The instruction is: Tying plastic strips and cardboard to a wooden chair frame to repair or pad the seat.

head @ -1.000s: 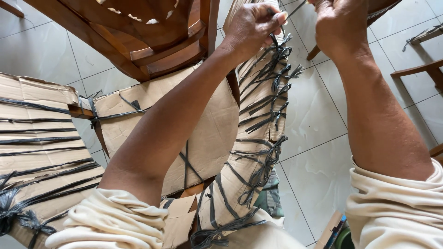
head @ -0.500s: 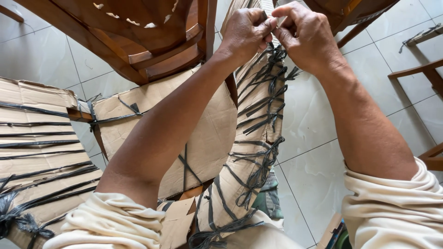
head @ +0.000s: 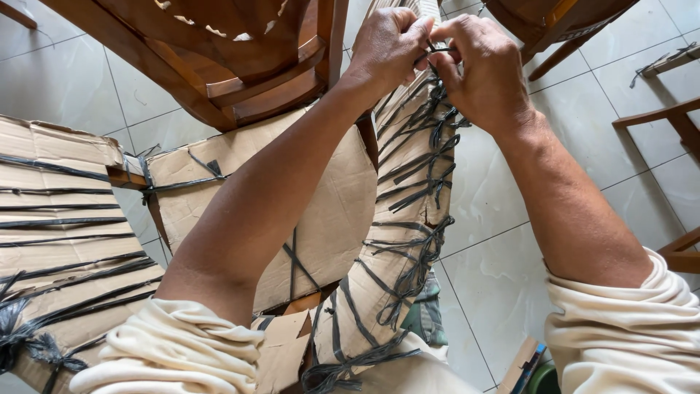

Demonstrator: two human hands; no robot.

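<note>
Far left, a second cardboard-wrapped piece (head: 58, 241) lies flat, already bound with many rows of black plastic strapping, knotted in a bunch at its near corner. Just right of it, the wrapped seat panel (head: 306, 211) shows only a few crossing ties, with bare wood peeking out at its left edge. Above that, at the far side, an unwrapped wooden chair (head: 219, 66) stands on the pale tiled floor (head: 496, 241).

Now the action. The left hand (head: 390, 44) is up at the far end of the wrapped chair leg (head: 408, 219), fingers curled shut, pinching the black strap (head: 435, 49). Right against it, the right hand (head: 485, 69) is closed too, thumb and fingers clamped on the same strap, the two hands touching over the knot point. Both sleeves are cream, pushed up the forearms.

Progress, judging by how it lies: the near and middle stretches of the leg are thickly laced, strap crossing strap, with loose tails hanging near the bottom. The tying looks to have reached the far top end, so only this last stretch seems left on this leg.

Far right, more bare wooden frames (head: 671, 124) stand on the tiles, well apart from the hands.
</note>
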